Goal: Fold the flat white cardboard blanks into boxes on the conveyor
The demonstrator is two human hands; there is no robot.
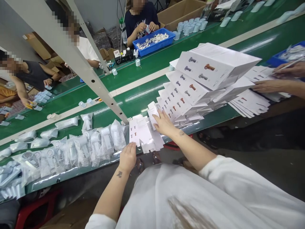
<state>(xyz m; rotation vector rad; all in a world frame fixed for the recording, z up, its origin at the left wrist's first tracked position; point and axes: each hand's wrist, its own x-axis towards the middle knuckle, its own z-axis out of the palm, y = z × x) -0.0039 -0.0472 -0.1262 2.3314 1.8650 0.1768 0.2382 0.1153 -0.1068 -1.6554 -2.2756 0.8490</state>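
My left hand (128, 156) is at the near edge of the green belt, its fingertips at the lower left corner of a flat white printed carton (140, 131). Whether those fingers grip it is hard to tell. My right hand (163, 123) lies with fingers spread on a white carton at the left end of a tall, slanting stack of cartons (186, 92). The cartons show small pictures of grey and orange devices. Left of my left hand, bubble-wrapped devices (78, 148) lie in a row along the belt.
A metal post (102, 82) slants down to the belt beside the cartons. Across the belt, a person works behind a blue bin (154, 41) of white parts. Another person's hands (281, 86) touch cartons at the right. Light-blue cups (190, 27) stand at the far side.
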